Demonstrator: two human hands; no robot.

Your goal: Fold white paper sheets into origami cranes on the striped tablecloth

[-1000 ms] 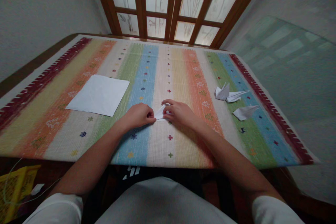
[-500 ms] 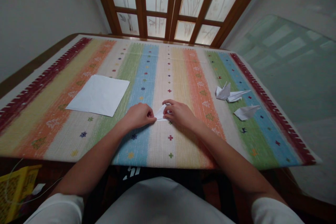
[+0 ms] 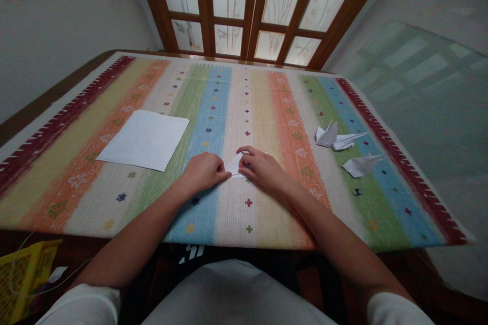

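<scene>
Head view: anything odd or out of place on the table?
Nothing stands out. The striped tablecloth lies flat, the white paper sheet sits squarely on it, folded paper pieces lie to the right, and the left hand and right hand hold a small folded paper.

Pretty dim shot, soft daylight coming through the frosted window [image 3: 229, 5], faint glare on the glass [image 3: 407, 66], heavy fisheye bend toward the edges, hardly any blur.

No words or numbers can be read in the view. White marks are printed on the black garment [image 3: 190, 254], but they are partly hidden and cannot be made out. Small crosses and stars are patterned across the striped cloth [image 3: 229, 213], yet these are only decoration, and no letters are found among them.
</scene>
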